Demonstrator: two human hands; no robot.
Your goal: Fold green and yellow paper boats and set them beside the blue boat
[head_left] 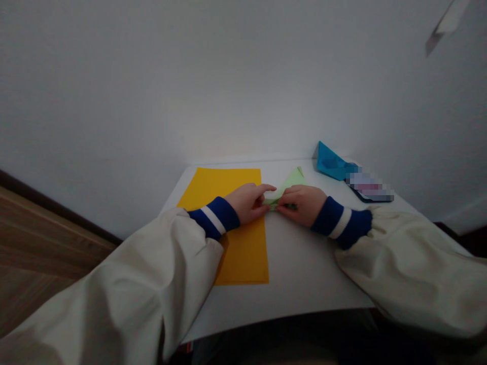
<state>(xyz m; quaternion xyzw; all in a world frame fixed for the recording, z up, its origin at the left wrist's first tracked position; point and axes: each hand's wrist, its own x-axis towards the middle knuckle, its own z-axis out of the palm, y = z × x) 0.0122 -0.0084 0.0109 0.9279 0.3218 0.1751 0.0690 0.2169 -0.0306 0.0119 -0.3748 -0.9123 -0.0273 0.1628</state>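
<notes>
A folded light green paper (291, 181) lies on the white table (304, 263), its point aimed away from me. My left hand (249, 202) pinches its near left end, fingers pressed together on the fold. My right hand (302, 204) holds the near right end the same way, fingers curled onto the paper. The two hands almost touch each other. An orange sheet of paper (236, 228) lies flat under my left wrist.
A folded blue paper shape (331, 163) stands at the table's far right, next to a dark phone (367, 188). A white wall (228, 76) rises right behind the table. Wooden floor (38, 248) shows at the left.
</notes>
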